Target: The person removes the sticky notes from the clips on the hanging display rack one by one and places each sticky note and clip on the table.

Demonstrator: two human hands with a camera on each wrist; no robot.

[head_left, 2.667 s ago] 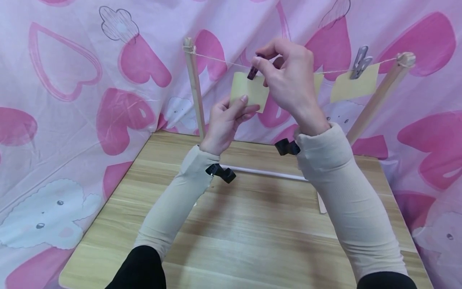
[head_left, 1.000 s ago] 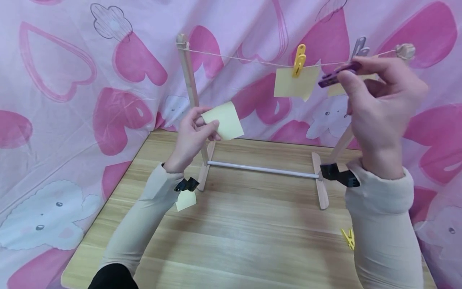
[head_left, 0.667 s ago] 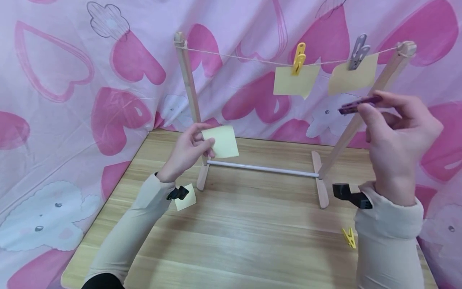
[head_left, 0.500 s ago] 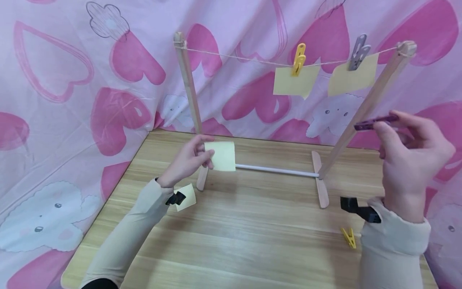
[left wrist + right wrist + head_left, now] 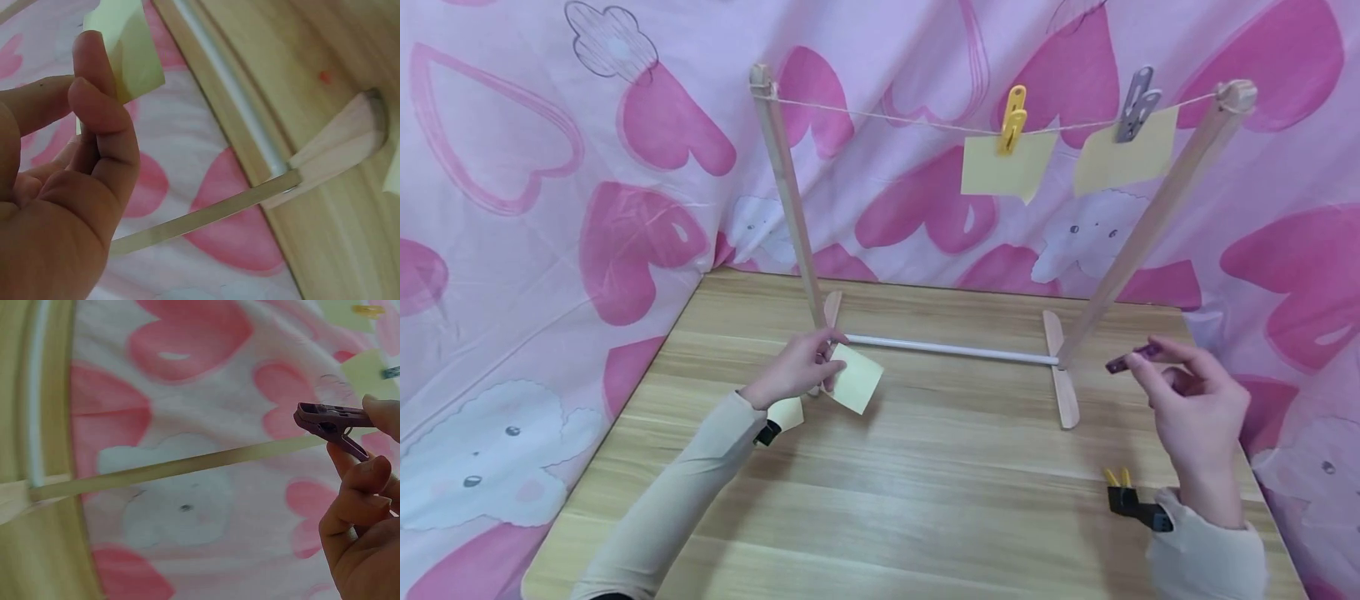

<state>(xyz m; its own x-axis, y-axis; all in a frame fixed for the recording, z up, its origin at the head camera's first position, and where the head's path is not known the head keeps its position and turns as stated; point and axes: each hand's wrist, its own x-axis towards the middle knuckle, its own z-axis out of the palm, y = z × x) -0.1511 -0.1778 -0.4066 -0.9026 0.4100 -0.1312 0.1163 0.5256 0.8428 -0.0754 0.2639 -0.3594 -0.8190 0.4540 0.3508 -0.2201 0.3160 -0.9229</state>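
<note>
My left hand (image 5: 797, 367) pinches a pale yellow sticky note (image 5: 859, 380) between thumb and fingers, low over the table by the foot of the left post. The same sticky note (image 5: 134, 53) shows beyond the fingers in the left wrist view. At the right, my right hand (image 5: 1198, 417) pinches a dark purple clothespin (image 5: 1133, 357) above the table. In the right wrist view the clothespin (image 5: 331, 419) has thumb and fingers on its handles, its tip pointing away from the hand. A second sticky note (image 5: 787, 413) lies on the table, partly behind the left wrist.
A string (image 5: 880, 115) runs between two wooden posts (image 5: 786, 183). On it hang two notes, one under a yellow clothespin (image 5: 1012, 121), one under a grey clothespin (image 5: 1137, 107). A white rod (image 5: 947, 347) joins the feet. Another yellow clothespin (image 5: 1117, 477) lies behind the right wrist camera.
Both hands were up at the string with note and clothespin together. They have since moved apart and come down, the note in the left and the purple clothespin in the right.
</note>
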